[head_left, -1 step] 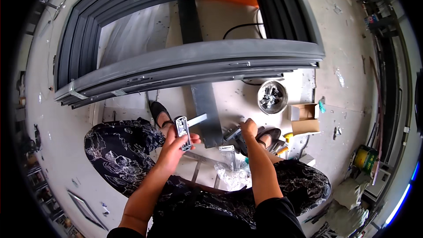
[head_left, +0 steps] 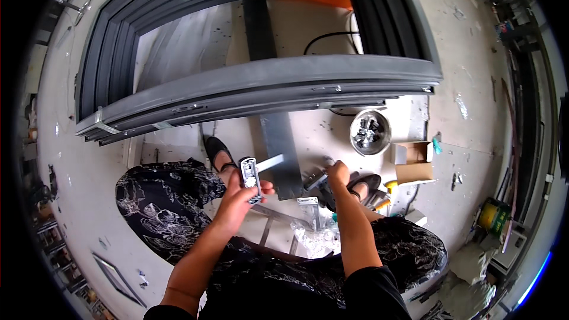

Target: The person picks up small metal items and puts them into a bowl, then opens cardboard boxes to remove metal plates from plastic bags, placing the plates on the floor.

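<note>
In my left hand (head_left: 238, 192) is a silver window handle (head_left: 249, 178), its oblong base turned up with the inner mechanism showing. The lever sticks out to the right. My right hand (head_left: 338, 174) is closed, low over a cluster of grey and dark metal tools (head_left: 317, 182) beside my right shoe; what its fingers grip cannot be made out. Between my knees, a second, similar silver handle (head_left: 309, 202) lies next to crumpled clear plastic bags (head_left: 317, 238).
A large dark grey window frame (head_left: 267, 74) spans the space ahead. Right of centre are a metal bowl of small dark and silver parts (head_left: 355, 136) and an open cardboard box (head_left: 413, 173). A yellow-and-orange-handled tool (head_left: 382, 206) lies near my right shoe (head_left: 368, 186).
The whole view has shifted slightly, with the scene sitting a little further right. Both hands keep nearly the same pose, and the handle stays in my left hand.
</note>
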`<move>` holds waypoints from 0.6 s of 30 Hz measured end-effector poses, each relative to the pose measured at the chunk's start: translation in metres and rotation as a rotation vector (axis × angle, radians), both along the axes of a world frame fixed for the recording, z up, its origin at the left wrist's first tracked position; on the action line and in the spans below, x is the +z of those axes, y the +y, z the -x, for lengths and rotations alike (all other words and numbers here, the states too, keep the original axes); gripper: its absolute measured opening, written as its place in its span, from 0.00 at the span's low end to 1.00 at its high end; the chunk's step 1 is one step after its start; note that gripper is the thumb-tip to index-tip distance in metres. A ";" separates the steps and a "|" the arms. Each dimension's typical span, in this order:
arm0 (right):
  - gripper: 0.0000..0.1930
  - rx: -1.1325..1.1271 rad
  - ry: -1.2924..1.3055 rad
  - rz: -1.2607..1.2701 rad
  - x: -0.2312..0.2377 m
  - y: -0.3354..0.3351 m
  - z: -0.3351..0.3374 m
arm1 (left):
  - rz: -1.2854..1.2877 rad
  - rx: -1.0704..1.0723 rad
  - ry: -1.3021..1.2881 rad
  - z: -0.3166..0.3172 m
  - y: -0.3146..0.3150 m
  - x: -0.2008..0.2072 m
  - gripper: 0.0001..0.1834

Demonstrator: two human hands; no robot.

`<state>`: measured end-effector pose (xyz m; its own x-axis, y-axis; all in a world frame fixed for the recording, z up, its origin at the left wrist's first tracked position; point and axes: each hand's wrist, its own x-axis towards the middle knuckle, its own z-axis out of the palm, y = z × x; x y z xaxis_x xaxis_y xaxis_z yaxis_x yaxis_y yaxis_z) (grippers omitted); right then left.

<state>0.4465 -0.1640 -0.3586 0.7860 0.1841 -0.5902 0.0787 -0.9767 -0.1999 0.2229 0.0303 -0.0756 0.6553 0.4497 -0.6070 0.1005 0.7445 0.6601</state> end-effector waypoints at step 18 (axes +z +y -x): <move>0.07 -0.149 0.884 -0.998 0.321 0.086 0.025 | -0.044 -0.042 -0.155 -0.005 -0.005 0.038 0.31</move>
